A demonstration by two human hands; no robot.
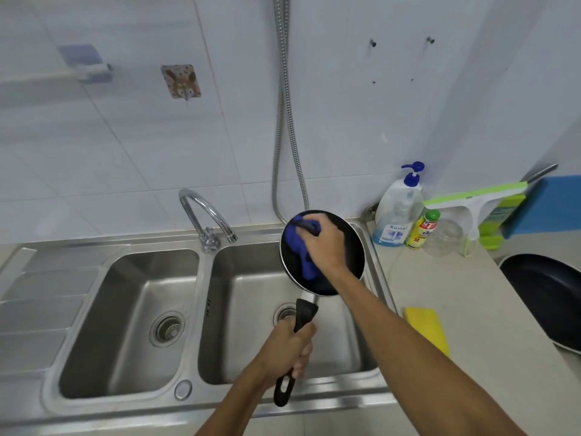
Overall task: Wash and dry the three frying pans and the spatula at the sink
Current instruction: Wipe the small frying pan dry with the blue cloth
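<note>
A small black frying pan (352, 262) with a metal rim is held above the right sink basin (251, 328). My left hand (290, 350) grips its black handle (303, 313) from below. Inside the pan, my right hand (325, 243) grips a blue cloth (300, 250) and presses it against the dark cooking surface. A larger black frying pan (540, 294) lies on the counter at the right edge, partly cut off by the frame. No spatula shows in this view.
A double steel sink with a curved tap (207, 215) and a drainboard on the left. On the beige counter (465, 297) lie a yellow sponge (426, 328), a soap pump bottle (397, 212), a small yellow bottle (421, 229), a glass jar and a green squeegee (471, 202). A metal hose hangs on the tiled wall.
</note>
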